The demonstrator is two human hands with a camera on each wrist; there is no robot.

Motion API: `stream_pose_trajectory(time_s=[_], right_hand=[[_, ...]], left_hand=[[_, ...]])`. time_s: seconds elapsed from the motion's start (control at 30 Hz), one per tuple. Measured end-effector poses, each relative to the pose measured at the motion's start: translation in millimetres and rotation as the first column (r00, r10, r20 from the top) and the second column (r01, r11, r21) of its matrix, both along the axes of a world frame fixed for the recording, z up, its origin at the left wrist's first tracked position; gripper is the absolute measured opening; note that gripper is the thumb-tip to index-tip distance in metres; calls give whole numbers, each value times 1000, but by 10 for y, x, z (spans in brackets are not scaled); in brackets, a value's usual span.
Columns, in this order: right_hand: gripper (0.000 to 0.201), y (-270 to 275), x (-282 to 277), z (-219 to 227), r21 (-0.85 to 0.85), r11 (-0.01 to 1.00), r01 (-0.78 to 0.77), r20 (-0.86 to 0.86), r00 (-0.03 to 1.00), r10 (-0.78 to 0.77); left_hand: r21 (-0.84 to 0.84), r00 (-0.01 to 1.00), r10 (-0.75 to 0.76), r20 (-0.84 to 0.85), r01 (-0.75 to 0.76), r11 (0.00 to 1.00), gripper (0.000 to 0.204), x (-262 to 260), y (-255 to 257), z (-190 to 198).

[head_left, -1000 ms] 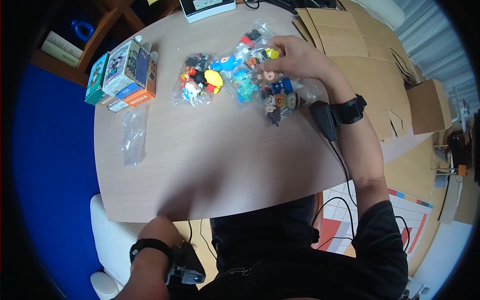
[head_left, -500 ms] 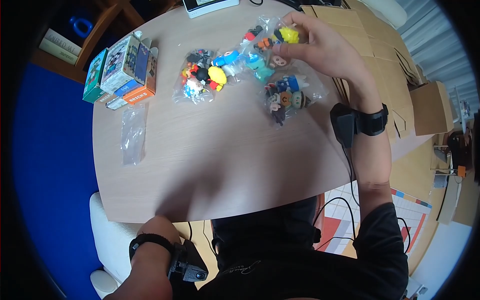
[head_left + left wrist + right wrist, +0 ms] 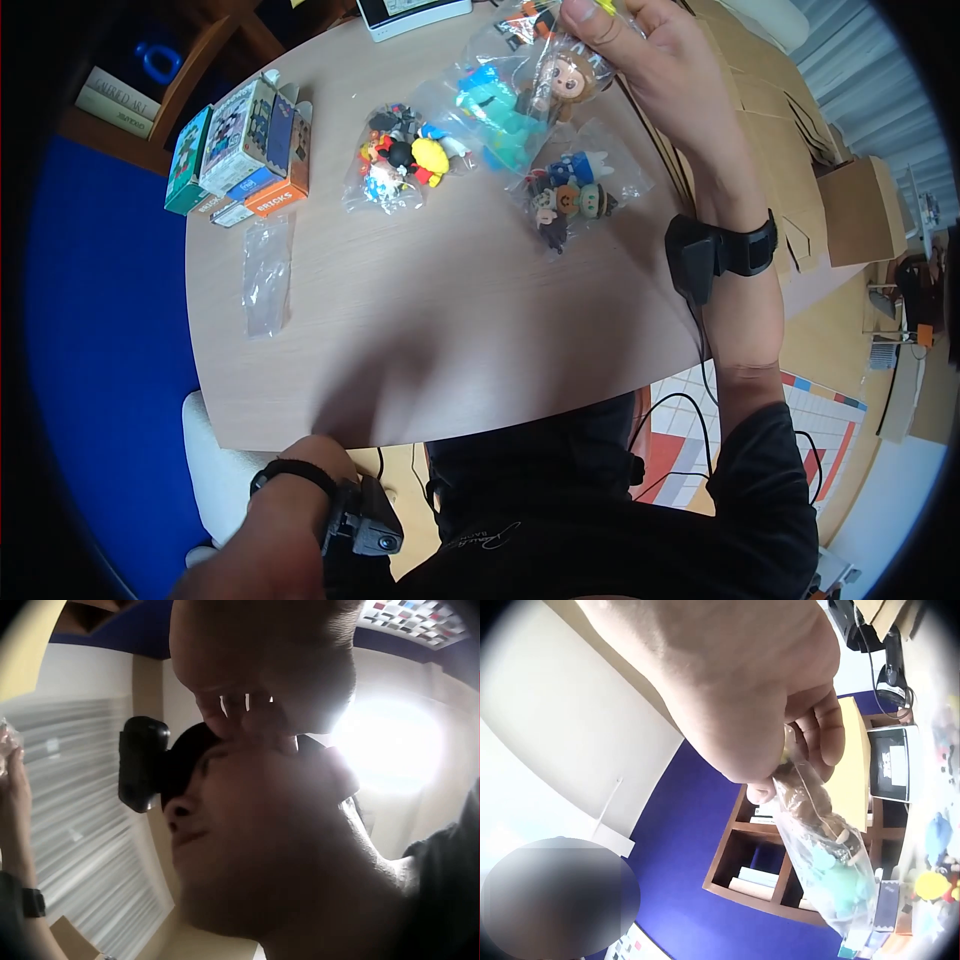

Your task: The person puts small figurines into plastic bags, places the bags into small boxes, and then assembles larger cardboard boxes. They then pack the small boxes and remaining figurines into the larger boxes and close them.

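High over the table's far side, my right hand [image 3: 672, 90] pinches a clear bag of figures [image 3: 500, 110] by its upper end. A brown-haired figure [image 3: 565, 78] and teal shapes show through the plastic. The right wrist view has the bag [image 3: 829, 851] hanging from the thumb and fingers of the hand [image 3: 742, 682]. Below the held bag, another bag of figures [image 3: 572, 190] lies on the table [image 3: 420, 290]. At the near edge, my left hand [image 3: 318, 455] holds nothing visible; its fingers hang loosely in the left wrist view [image 3: 262, 675].
A bag of colourful figures [image 3: 405, 155] lies left of the held bag. Small boxes [image 3: 240, 145] stand at the far left, with a flat plastic bag [image 3: 267, 275] before them. Folded cardboard [image 3: 765, 130] covers the right side; a white-edged device [image 3: 415, 20] sits at the back.
My right hand has lifted the bag with the teal figure off the table and towards the camera. The other bags stay on the table, and my left hand remains near the edge.
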State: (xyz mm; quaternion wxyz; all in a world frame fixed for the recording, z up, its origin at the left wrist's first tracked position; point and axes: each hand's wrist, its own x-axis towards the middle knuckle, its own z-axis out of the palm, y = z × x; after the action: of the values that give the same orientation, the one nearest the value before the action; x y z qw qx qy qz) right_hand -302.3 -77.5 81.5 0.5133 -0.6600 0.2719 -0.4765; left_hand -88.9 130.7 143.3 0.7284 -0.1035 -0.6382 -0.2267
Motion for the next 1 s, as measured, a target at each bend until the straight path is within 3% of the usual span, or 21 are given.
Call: stream_pose_trajectory(time_s=[0.03,0.13,0.23,0.27,0.33,0.43,0.53,0.63,0.87,1.0], right_hand=[[26,-28,-19,-22,-14,1000,-1,31,1000,1],[29,-89,-32,-57,-63,998,30,94,995,-24],[31,-27,-31,27,-122,986,114,111,989,-100],[31,-30,-24,23,-128,985,117,131,986,-100],[32,29,-9,55,-119,984,131,140,984,-114],[33,94,71,54,-118,986,120,138,985,-103],[35,72,152,-56,-141,990,8,235,972,26],[33,42,121,-76,-174,983,54,160,987,-26],[33,72,155,-67,-170,982,85,280,959,-35],[34,76,160,-77,-205,967,149,222,970,-102]], left_hand=[[-173,997,-69,40,75,982,18,-56,-267,-112],[131,917,193,348,-252,959,4,63,-531,-253],[288,680,306,666,-613,736,15,239,-776,-411],[356,751,280,598,-562,746,18,283,-981,-584],[703,875,135,465,-458,544,19,132,-1060,-665],[762,874,27,486,-438,477,21,-16,-1093,-682],[784,888,69,456,-437,442,21,-3,-1171,-774],[819,907,80,414,-409,402,22,38,-1227,-806],[857,924,-33,380,-339,387,25,63,-1285,-888],[863,940,35,340,-327,386,32,76,-1320,-943]])
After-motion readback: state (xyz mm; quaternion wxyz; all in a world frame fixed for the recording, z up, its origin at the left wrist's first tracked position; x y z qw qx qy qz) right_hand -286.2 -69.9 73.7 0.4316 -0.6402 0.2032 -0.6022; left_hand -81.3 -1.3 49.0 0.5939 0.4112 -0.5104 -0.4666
